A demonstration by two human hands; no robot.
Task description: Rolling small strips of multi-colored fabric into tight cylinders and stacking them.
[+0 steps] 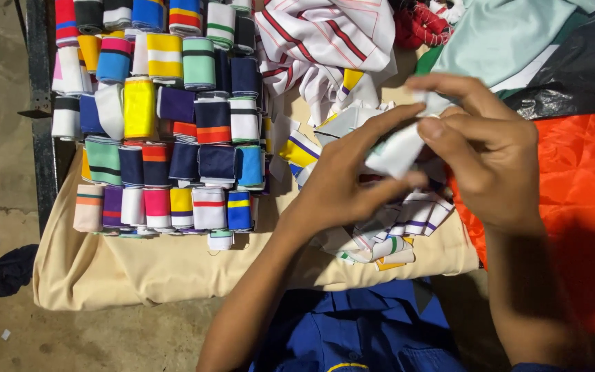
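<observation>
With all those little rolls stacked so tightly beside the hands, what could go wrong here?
1. The left hand works close to the stacked fabric rolls; a nudge might topple them.
2. The loose strips lie near the edge of the beige cloth and could slip off.
3. The white strip being folded might spring open.

The scene is being lit brightly from above, and colours are being rendered vividly. A dark shadow is being cast over the lower right corner. The hands are being slightly blurred, perhaps by motion. Edges are being bent little.
</observation>
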